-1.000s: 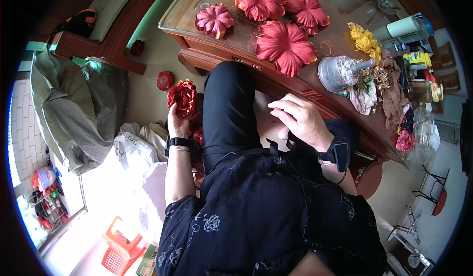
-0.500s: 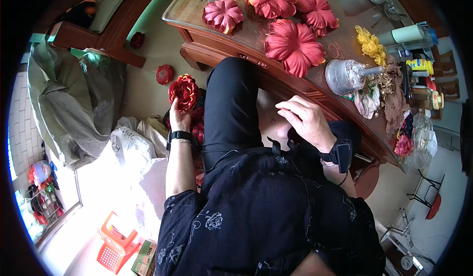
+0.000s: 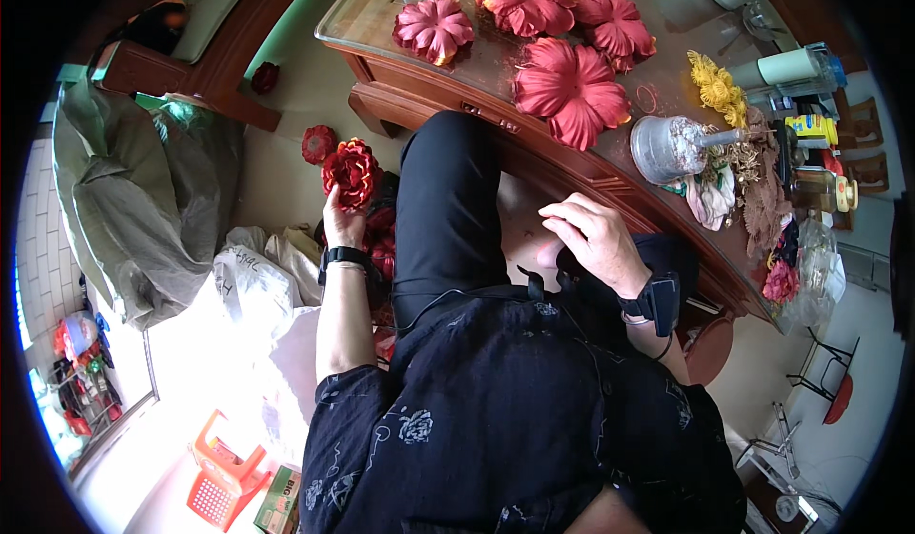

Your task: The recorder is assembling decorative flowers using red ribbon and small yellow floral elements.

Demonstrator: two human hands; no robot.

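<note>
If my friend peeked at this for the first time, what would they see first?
Probably the frilly red flower with yellowish edges, held up in the left hand. Next might come the four wide pinkish-red blooms grouped on the table, above the knee in the picture. To their right, a bright yellow bundle stands out beyond the grey pot.

The head camera, left of a side-by-side pair, is looking steeply down from the wearer's head and facing forward to the table (image 3: 376,20). A dark patterned shirt (image 3: 505,410) is sitting closest to the lens, on the table's near side; the left hand (image 3: 343,223) and right hand (image 3: 600,248) are showing farther off, toward the table. The fisheye is taking in floor (image 3: 297,91) left of the table, within a dark round rim.
</note>
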